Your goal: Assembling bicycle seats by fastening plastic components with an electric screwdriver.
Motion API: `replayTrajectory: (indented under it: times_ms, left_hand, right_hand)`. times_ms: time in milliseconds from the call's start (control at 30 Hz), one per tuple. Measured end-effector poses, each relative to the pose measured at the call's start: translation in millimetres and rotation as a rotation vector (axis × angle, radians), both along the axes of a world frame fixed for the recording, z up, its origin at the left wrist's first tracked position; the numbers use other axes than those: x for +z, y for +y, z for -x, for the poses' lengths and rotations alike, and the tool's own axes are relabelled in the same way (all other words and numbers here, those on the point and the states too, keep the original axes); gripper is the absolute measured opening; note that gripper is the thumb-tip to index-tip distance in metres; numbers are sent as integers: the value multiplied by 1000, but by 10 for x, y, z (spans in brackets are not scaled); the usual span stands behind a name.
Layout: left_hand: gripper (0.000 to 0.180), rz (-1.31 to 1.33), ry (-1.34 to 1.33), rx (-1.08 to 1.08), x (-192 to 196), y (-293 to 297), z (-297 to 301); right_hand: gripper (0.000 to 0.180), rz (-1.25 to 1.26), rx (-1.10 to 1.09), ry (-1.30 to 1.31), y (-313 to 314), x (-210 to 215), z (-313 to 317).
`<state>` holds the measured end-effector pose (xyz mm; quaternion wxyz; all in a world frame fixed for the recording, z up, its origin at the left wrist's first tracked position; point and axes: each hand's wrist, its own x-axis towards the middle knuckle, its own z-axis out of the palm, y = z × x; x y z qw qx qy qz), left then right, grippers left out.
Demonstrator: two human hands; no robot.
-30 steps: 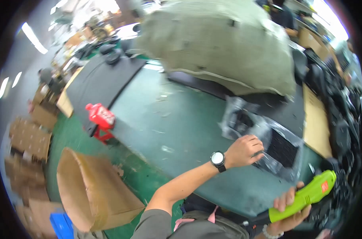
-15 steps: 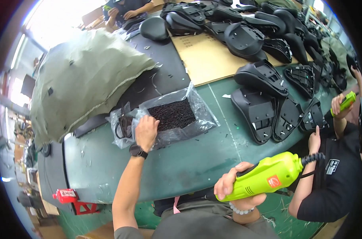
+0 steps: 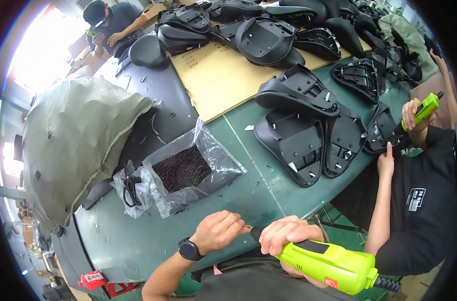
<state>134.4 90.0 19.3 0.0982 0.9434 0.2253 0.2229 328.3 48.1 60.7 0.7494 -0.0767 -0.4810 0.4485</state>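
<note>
A grey sack [image 3: 73,145] slumps at the far left of the green table [image 3: 138,241]; beside it an open clear bag [image 3: 188,170] holds dark screws. Near the table's front edge the left hand [image 3: 219,231], fingers pinched together, meets the tip of the green driver [image 3: 329,263], which the right hand [image 3: 289,236] grips closed around its front. Black shells [image 3: 299,140] lie right, by a co-worker [image 3: 414,195]
</note>
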Motion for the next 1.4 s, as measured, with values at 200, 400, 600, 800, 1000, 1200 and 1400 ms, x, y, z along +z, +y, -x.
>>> replayTrajectory:
  times_ms: [200, 400, 600, 800, 1000, 1200, 1400]
  left_hand:
    - [19, -66, 41, -137, 60, 106, -218]
    - [20, -73, 89, -126, 89, 110, -278]
    - [50, 66, 106, -121, 286, 320, -246]
    - [58, 730, -390, 543, 229, 2001, -521]
    - [87, 1169, -572, 663, -129, 3661, -1552]
    - [68, 1581, -1028, 570, -457, 4031, -2126]
    - [48, 1502, -1298, 506, -6, 3631, -1604]
  right_hand:
    - [41, -27, -11, -17, 73, -16, -125]
    - [69, 43, 3, -44, 34, -27, -241]
    - [53, 191, 111, 87, -19, -128, -246]
    - [61, 312, 255, 358, 11, -381, -214]
    - [95, 349, 92, 83, -44, -280, -254]
    - [101, 631, 211, 189, -237, -197, -406]
    - [96, 430, 96, 236, -194, -343, -312]
